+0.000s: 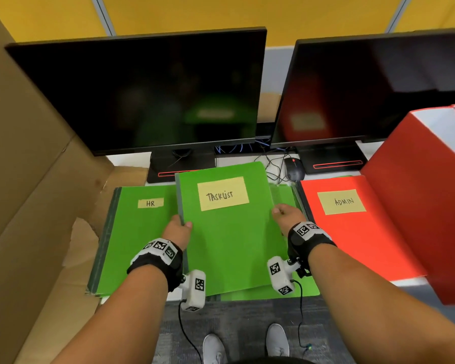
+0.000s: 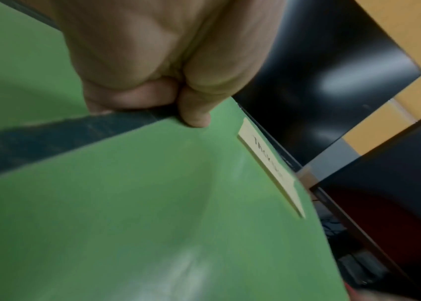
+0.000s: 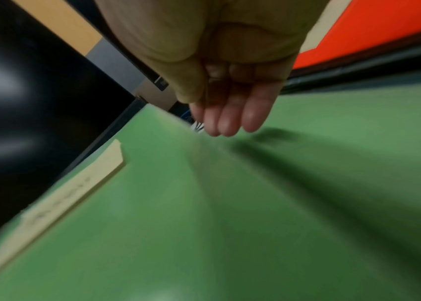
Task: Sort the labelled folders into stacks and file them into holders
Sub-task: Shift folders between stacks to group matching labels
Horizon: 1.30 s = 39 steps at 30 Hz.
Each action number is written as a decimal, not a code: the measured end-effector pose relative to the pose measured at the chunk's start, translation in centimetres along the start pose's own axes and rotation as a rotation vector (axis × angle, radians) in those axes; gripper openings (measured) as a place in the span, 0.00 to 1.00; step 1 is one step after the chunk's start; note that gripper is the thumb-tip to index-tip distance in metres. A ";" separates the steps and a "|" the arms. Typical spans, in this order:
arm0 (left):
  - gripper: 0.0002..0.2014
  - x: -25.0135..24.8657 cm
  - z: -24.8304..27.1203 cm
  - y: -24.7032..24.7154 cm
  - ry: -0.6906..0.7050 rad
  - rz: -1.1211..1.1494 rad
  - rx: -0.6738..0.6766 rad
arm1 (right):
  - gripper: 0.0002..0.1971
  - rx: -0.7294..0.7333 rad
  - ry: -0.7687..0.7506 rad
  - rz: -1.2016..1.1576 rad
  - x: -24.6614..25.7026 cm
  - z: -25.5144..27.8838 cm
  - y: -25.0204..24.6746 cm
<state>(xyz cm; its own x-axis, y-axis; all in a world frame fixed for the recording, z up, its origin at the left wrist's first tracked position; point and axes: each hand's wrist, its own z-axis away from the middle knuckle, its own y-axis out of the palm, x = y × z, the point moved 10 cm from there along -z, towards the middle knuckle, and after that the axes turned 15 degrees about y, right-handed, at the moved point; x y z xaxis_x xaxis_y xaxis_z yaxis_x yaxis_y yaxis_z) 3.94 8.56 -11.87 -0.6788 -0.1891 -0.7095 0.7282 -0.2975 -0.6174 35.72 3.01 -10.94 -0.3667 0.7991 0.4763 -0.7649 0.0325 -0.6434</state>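
Yellow partition panels (image 1: 195,11) back a desk where the green TASKLIST folder (image 1: 229,232) lies raised over another green folder (image 1: 286,195), between the HR folder (image 1: 132,232) and the red ADMIN folder (image 1: 357,232). Left hand (image 1: 177,228) pinches its dark spine — thumb on top. Right hand (image 1: 286,214) sits at the opposite edge, fingers (image 3: 229,120) loosely straight, gripping nothing. Two dark monitors (image 1: 142,93) stand behind.

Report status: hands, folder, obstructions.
Left hand pinches TASKLIST folder spine; right hand open at its right edge. Folder overlaps HR folder. Nothing blocking.
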 end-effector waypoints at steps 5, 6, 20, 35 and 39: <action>0.18 2.5 0.0 -1.3 -0.072 -0.070 -0.078 | 0.16 -0.095 0.216 0.388 -4.9 -1.6 -2.1; 0.19 3.3 0.1 -1.7 -0.096 -0.075 -0.092 | 0.21 -0.098 0.251 0.429 -5.9 -1.7 -2.3; 0.20 9.0 0.7 -4.3 -0.288 -0.103 -0.197 | 0.43 -0.116 0.331 0.623 -7.7 -1.8 -0.5; 0.19 9.1 -0.1 -5.1 -0.272 -0.104 -0.155 | 0.20 -0.082 0.051 0.018 -2.1 -1.1 -3.4; 0.19 10.4 0.2 -6.9 -0.303 -0.112 -0.174 | 0.20 -0.091 -0.012 -0.070 -0.5 -1.0 -3.2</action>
<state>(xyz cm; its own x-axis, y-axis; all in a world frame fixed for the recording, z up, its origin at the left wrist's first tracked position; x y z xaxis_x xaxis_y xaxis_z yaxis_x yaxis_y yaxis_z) -8.18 8.51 -14.90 -0.7331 -0.4407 -0.5180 0.6355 -0.1728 -0.7525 38.86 3.08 -9.73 -0.3205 0.7859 0.5287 -0.7377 0.1430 -0.6598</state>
